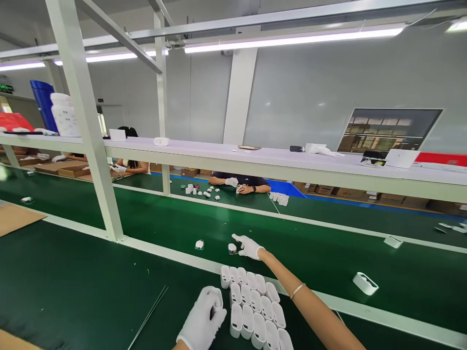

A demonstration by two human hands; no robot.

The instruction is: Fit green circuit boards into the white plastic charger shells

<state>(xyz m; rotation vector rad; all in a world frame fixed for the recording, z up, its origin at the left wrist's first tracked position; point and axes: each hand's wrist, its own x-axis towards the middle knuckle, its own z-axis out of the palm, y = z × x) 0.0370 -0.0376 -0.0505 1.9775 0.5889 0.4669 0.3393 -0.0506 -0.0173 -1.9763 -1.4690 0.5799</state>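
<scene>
My left hand (203, 315), in a white glove, is at the lower middle with its fingers curled round a white plastic casing (218, 297), mostly hidden by the glove. Beside it stand several rows of open-topped white casings (256, 304) with rounded ends. My right hand (249, 247), also gloved, is stretched out over the green belt, index finger and thumb apart. Just left of its fingers lies a small circuit board with a white part on top (232, 249); whether the thumb touches it I cannot tell. A similar board (199, 244) lies farther left.
A pale rail (175, 256) separates my work surface from the belt (156, 233). A steel post (95, 146) rises at left, carrying a shelf (204, 151). One loose casing (365, 284) lies on the belt at right. Across sits a co-worker (251, 181) with small parts; thin rods (149, 310) lie left.
</scene>
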